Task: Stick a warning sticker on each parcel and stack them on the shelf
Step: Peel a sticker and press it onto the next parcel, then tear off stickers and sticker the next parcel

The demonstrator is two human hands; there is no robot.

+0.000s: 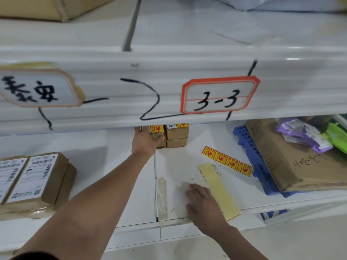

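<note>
At the back of the white shelf (116, 166) stand two stacks of small brown parcels with red-and-yellow warning stickers on top. My left hand (145, 142) reaches in and grips the top parcel (157, 133) of the left stack. Beside it the right stack (177, 136) stands untouched. My right hand (201, 201) rests palm down on the shelf near its front edge, holding nothing. A strip of warning stickers (226, 161) lies to the right, with a bare yellow backing strip (218, 188) next to my right hand. Two unstickered parcels (32, 182) with white shipping labels lie at the left.
An upper shelf edge (131, 87) with handwritten labels hangs low over the parcels' tops. A large flat cardboard box (293, 162) lies on a blue perforated tray (249, 152) at right, with purple and green bags (309, 136) behind. Paper scraps litter the shelf.
</note>
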